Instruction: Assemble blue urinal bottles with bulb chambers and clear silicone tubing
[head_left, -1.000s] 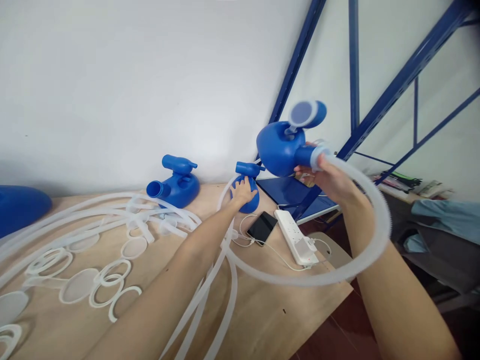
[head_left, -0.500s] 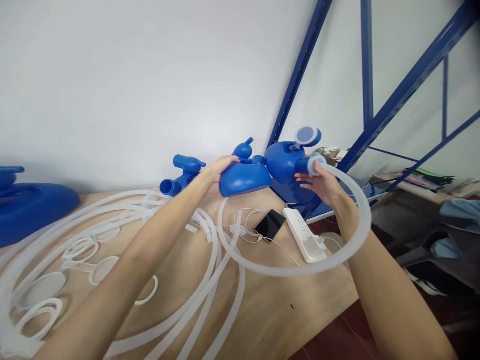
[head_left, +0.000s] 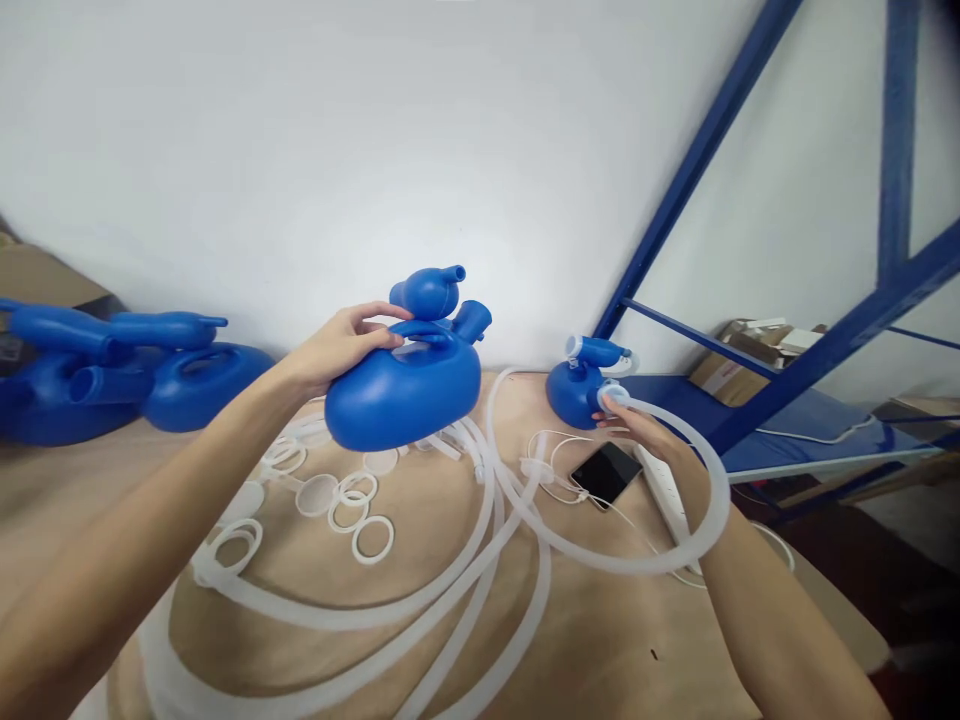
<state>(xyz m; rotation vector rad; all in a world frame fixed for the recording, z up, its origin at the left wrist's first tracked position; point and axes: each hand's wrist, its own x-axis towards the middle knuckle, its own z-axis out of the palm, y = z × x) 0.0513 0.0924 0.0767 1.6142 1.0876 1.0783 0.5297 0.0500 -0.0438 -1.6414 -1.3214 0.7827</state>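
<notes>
Fingers (head_left: 382, 338) of the left hand (head_left: 337, 352) grip a blue bottle (head_left: 405, 395) over the table (head_left: 615, 640); the right hand (head_left: 645, 430) grasps the neck of a second bottle (head_left: 568, 400), its white tube (head_left: 716, 500) already fitted. The first has none. Half a second ago the bottles were side by side; now they are well apart.

Left arm (head_left: 172, 510) and right arm (head_left: 757, 600) reach far, well apart; left hand (head_left: 349, 345) and right hand (head_left: 641, 428) both curled in a grip.
</notes>
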